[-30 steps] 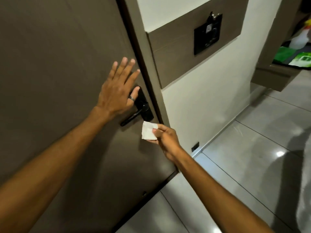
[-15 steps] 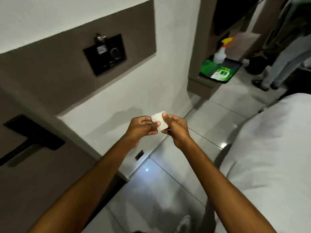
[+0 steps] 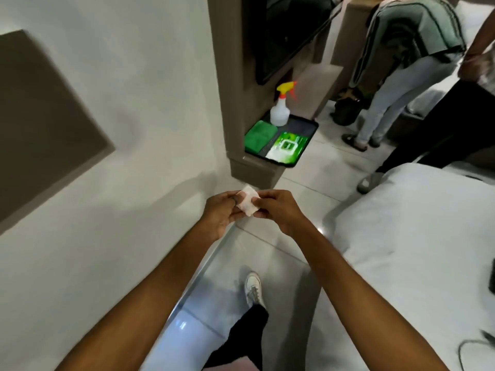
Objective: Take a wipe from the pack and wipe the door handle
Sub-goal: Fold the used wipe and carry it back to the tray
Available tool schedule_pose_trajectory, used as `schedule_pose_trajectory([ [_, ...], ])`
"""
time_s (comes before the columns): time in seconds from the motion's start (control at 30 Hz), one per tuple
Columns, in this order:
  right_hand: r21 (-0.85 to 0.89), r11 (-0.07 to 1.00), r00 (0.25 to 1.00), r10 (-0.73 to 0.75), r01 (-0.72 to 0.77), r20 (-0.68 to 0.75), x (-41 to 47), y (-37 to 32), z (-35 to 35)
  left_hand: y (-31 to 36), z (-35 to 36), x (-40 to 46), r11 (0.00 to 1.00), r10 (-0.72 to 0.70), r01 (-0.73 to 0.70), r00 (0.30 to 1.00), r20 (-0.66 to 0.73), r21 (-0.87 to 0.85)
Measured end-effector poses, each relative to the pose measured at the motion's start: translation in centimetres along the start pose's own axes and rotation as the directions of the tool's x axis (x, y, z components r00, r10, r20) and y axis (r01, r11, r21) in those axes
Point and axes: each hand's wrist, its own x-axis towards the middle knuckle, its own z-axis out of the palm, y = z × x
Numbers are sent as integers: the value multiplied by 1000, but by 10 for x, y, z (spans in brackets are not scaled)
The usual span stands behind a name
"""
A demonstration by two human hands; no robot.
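Observation:
A small folded white wipe is pinched between both hands in front of me, above the tiled floor. My left hand grips its left edge and my right hand grips its right edge. The green wipe pack lies on a dark tray on a low brown ledge ahead. The door and its handle are out of view.
A spray bottle and a green cloth sit on the tray. A white bed fills the right side. Two people stand at the back right. A white wall with a brown panel runs along the left.
The view has swung right, away from the door and handle, toward the tray and bed. My left hand left the door and joined the right hand on the wipe.

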Motion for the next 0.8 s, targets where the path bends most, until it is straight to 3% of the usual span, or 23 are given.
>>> schedule_pose_trajectory([
  [0.2,-52,998,973,27,-40,-227,143,-56,-79,57,86,154,997,-64,63,997,31,44],
  [0.33,-61,997,932,25,-51,-362,220,-82,-131,79,139,237,974,-79,83,996,-28,212],
  [0.47,38,995,941,99,-92,-325,298,-94,-191,80,191,319,954,-75,89,995,-62,286],
  [0.6,-214,961,924,84,-173,-373,381,-93,-251,73,244,403,920,-37,79,993,-116,383],
  [0.8,-588,786,940,-25,-191,-339,495,-94,-308,75,307,503,846,88,46,970,-225,531],
])
